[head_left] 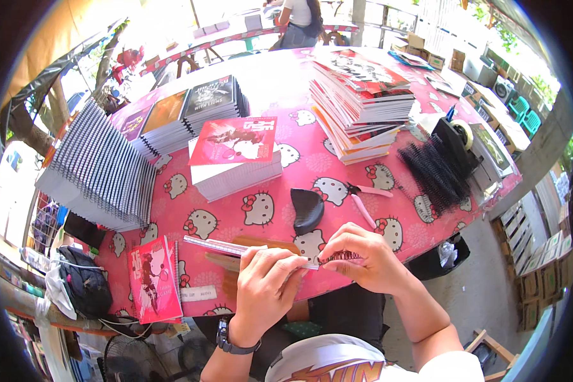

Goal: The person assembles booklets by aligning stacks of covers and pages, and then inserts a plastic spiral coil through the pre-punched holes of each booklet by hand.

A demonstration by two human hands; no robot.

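My left hand (265, 280), a black watch on its wrist, is closed around a thin notebook (213, 246) held edge-on above the near table edge. Pinched in my right hand (366, 260) is a dark spiral binding coil (342, 255), its end close to the notebook's right end; whether it is threaded into the holes is too small to tell. Just beyond my hands lie pink-handled cutting pliers (366, 207) and a black half-round object (307, 211). A finished red spiral-bound notebook (154, 280) lies left of my left hand.
A tall stack of spiral-bound notebooks (99, 169) stands at left. Farther back are a red-topped stack (235, 153), dark-covered notebooks (211, 99) and a leaning pile of books (363, 105). Loose black coils (430, 175) lie at right, beside a tape dispenser (461, 137). Another person (299, 25) is beyond.
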